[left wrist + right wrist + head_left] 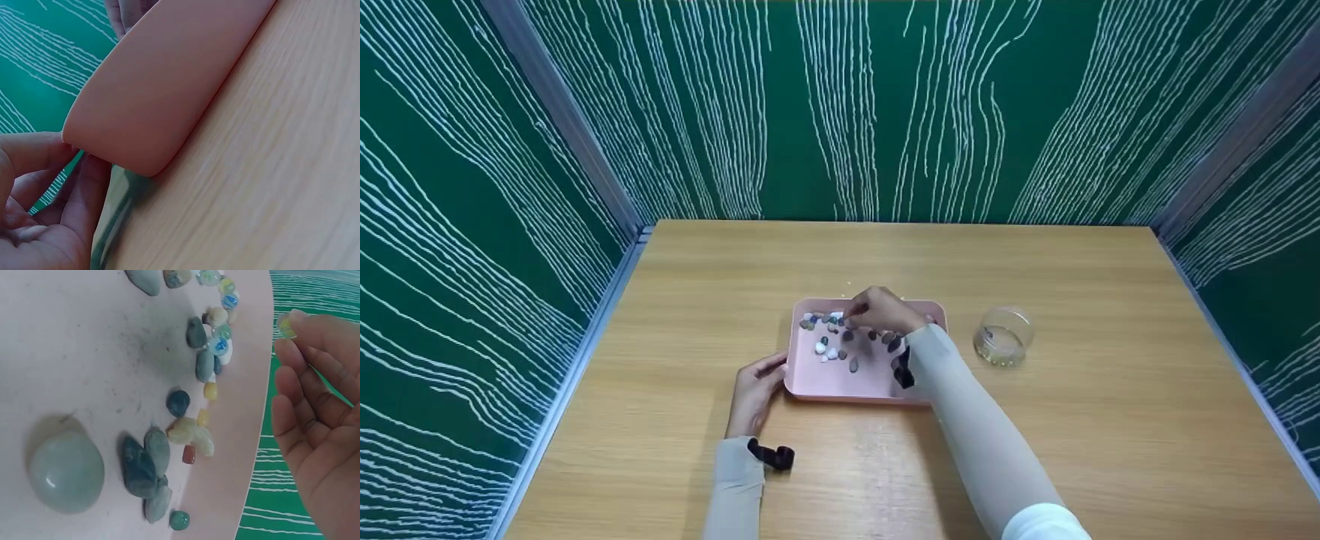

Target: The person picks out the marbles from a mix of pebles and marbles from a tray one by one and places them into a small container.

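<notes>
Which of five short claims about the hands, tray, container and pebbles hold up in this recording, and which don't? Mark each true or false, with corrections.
1. The right hand pinches a clear marble with yellow in it. True.
2. A clear round container stands on the table, to the right of the pink tray. True.
3. The left hand reaches into the container. False: its fingers are at the tray's left edge.
4. Every stone in the tray is white. False: a dark stone lies there, for one.
5. A blue-swirled marble lies in the tray. True.
</notes>
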`<move>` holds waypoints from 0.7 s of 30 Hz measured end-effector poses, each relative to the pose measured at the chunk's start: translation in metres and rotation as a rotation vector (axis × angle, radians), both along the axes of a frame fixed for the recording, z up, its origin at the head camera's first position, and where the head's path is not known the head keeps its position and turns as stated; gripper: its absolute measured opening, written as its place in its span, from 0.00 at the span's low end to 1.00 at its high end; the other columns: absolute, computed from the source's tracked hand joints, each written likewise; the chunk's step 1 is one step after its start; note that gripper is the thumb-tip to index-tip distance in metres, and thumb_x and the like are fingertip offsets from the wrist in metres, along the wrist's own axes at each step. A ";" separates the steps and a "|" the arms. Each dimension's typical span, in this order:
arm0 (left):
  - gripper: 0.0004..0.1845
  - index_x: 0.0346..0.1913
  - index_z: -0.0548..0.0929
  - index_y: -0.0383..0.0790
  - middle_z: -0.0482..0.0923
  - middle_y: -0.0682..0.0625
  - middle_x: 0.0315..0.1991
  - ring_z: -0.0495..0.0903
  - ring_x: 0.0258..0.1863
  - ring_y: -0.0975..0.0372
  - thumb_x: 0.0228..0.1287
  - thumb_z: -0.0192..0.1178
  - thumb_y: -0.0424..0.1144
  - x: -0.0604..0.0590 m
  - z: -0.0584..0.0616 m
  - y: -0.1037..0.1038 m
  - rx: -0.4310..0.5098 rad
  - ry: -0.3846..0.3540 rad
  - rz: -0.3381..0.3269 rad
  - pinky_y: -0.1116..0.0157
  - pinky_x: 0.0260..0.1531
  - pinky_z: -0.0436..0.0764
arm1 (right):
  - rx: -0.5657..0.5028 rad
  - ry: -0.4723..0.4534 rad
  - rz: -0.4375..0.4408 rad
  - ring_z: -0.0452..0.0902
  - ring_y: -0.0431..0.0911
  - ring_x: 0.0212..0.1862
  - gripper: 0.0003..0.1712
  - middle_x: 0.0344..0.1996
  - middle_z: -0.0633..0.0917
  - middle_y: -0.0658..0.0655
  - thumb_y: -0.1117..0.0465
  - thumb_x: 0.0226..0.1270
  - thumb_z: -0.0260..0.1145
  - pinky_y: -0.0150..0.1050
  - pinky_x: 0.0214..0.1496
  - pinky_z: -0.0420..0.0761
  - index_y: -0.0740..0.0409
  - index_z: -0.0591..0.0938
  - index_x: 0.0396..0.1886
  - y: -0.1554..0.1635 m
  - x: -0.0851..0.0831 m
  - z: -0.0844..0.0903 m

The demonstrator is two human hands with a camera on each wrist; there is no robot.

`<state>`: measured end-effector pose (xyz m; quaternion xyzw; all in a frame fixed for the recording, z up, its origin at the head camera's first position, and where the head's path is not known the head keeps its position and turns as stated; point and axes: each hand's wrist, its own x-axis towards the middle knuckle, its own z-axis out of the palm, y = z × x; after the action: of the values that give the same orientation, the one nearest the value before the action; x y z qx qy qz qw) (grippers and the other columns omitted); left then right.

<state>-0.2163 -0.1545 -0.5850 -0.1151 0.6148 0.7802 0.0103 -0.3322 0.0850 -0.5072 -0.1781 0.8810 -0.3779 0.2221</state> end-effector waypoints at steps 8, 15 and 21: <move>0.20 0.56 0.74 0.20 0.74 0.30 0.59 0.78 0.51 0.57 0.60 0.57 0.21 0.000 0.000 0.000 0.009 -0.014 0.012 0.68 0.48 0.82 | -0.053 0.007 -0.033 0.81 0.55 0.47 0.13 0.42 0.87 0.58 0.61 0.63 0.66 0.40 0.47 0.81 0.59 0.86 0.46 0.012 0.001 0.005; 0.20 0.58 0.74 0.21 0.73 0.30 0.60 0.79 0.49 0.59 0.61 0.56 0.22 -0.001 -0.001 0.000 0.008 -0.036 0.002 0.69 0.48 0.82 | -0.118 -0.016 -0.048 0.79 0.60 0.47 0.13 0.40 0.87 0.56 0.56 0.64 0.66 0.51 0.51 0.80 0.57 0.86 0.45 0.023 0.002 0.010; 0.20 0.57 0.74 0.21 0.73 0.30 0.60 0.79 0.48 0.59 0.61 0.57 0.22 -0.002 -0.002 0.000 0.008 -0.033 0.009 0.70 0.47 0.82 | -0.158 -0.022 -0.070 0.79 0.61 0.49 0.13 0.40 0.87 0.57 0.58 0.64 0.66 0.52 0.54 0.80 0.59 0.86 0.45 0.034 0.002 0.012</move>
<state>-0.2181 -0.1549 -0.5873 -0.1307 0.6110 0.7806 0.0171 -0.3306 0.1194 -0.4948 -0.1602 0.8516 -0.4558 0.2035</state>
